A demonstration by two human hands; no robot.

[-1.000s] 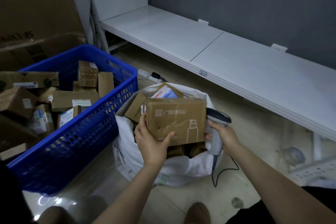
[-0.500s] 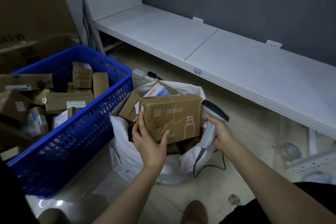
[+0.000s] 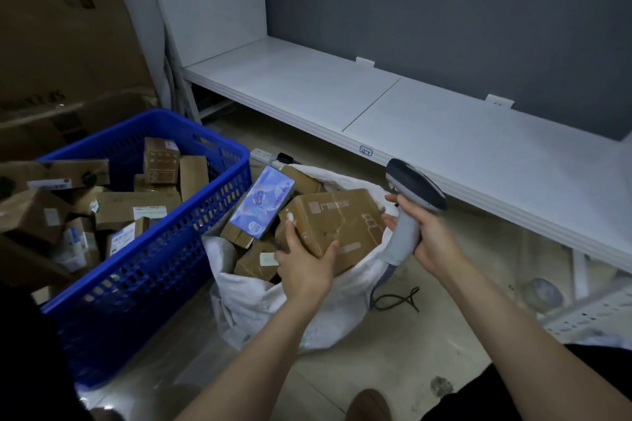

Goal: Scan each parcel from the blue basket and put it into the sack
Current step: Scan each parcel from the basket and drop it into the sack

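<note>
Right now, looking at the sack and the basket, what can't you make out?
Head view only.
- The brown carton: underside turned away and covered by the left hand; no shipping label shows.
- The sack: depth of parcels hidden by the top ones.
- The blue basket: lower parcels buried under upper ones; leftmost cartons cut by the frame edge.
- The scanner: trigger covered by the right hand.
- The basket's labels: print too small to read.

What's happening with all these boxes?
A person is sorting parcels. The left hand holds a brown cardboard box at the mouth of the white sack, which already has several parcels in it. The right hand grips a grey scanner right beside the box. The blue basket next to the sack holds many more parcels.
</note>
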